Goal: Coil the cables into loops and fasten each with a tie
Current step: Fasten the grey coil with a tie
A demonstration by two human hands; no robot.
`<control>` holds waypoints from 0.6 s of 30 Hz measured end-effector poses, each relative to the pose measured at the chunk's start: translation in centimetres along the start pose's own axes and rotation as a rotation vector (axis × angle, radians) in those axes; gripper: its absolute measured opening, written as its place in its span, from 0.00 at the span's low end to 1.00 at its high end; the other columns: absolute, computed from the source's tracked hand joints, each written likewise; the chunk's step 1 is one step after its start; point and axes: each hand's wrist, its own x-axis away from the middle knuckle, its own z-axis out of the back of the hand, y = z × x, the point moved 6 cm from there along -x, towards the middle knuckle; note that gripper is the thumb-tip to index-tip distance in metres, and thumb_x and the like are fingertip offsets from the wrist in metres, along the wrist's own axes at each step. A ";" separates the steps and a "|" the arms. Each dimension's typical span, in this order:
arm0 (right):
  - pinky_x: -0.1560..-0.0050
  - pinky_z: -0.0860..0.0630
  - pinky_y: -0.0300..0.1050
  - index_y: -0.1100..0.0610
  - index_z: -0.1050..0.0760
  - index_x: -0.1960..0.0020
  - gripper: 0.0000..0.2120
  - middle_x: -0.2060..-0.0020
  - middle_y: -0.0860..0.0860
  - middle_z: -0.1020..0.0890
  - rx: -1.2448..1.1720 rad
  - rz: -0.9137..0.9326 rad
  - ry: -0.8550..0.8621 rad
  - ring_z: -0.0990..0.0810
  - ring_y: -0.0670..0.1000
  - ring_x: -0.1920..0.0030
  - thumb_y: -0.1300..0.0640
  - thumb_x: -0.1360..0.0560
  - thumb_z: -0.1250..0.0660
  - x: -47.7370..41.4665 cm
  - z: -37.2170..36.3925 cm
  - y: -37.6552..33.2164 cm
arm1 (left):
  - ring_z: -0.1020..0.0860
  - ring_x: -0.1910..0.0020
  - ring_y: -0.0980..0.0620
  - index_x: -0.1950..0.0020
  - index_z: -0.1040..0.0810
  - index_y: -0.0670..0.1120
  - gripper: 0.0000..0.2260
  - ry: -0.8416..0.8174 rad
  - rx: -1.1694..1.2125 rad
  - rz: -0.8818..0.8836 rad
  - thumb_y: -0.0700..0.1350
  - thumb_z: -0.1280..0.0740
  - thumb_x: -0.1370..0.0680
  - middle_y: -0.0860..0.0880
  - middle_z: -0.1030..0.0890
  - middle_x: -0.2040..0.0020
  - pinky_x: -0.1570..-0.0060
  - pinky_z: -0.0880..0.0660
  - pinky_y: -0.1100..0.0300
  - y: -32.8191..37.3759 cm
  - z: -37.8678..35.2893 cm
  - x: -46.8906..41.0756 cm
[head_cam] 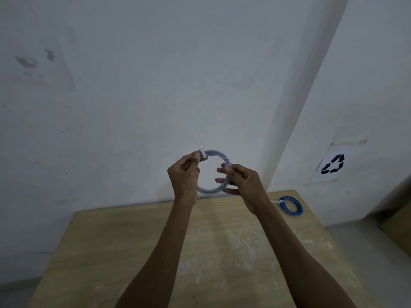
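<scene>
- A pale blue cable coil wound into a round ring [216, 152] is held up in the air with both hands, in front of the white plaster wall [133, 85] and just above the far edge of the light wooden table [155, 241].
- A white plastic tie [201, 151] is wrapped round the ring at its upper left, its loose tail pointing up.
- The ring is pinched right beside the tie by the left hand [183, 174], thumb and fingertips closed on it.
- The ring's right side is gripped by the right hand [243, 183], fingers curled round the strands.
- A second, darker blue cable coil [289, 197], fastened with its own white tie [278, 202], is laid flat at the table's far right corner.
- A paper sheet with a black recycling symbol [332, 164] is stuck to the right wall.
</scene>
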 end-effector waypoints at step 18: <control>0.55 0.18 0.45 0.63 0.17 0.45 0.09 0.56 0.58 0.13 -0.073 0.040 0.053 0.13 0.55 0.56 0.59 0.20 0.31 -0.6 0.5 -1.4 | 0.32 0.77 0.59 0.49 0.14 0.41 0.05 -0.094 -0.096 -0.028 0.36 0.30 0.20 0.40 0.12 0.57 0.73 0.36 0.67 0.2 -0.6 0.4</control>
